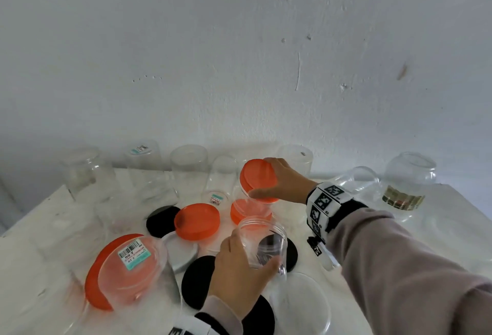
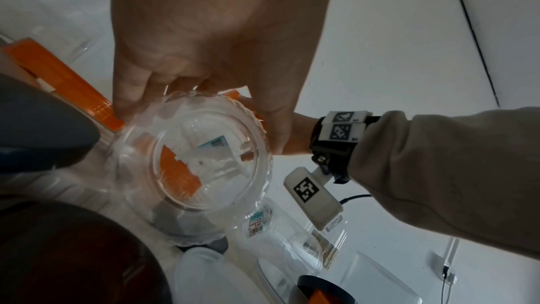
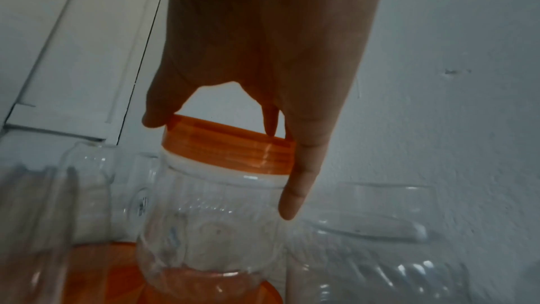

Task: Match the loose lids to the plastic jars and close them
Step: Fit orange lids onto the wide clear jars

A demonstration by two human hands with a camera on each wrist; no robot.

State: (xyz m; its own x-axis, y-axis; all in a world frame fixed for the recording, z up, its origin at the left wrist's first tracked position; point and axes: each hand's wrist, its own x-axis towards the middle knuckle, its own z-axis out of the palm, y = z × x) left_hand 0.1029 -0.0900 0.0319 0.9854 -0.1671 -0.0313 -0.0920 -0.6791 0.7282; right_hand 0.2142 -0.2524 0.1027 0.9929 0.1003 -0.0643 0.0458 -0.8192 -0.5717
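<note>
Close by, the left hand (image 1: 239, 270) wraps its fingers round a small clear plastic jar (image 1: 262, 244) (no lid yet), while the right hand (image 1: 286, 181) pinches a round orange lid (image 1: 257, 179) onto another clear jar (image 3: 213, 228) farther back, likely needing a twist next.

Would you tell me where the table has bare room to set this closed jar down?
Bare table shows right of the right hand, below the far-right jar. Another bare patch lies at the left edge. The middle is crowded with orange lids and black lids.
</note>
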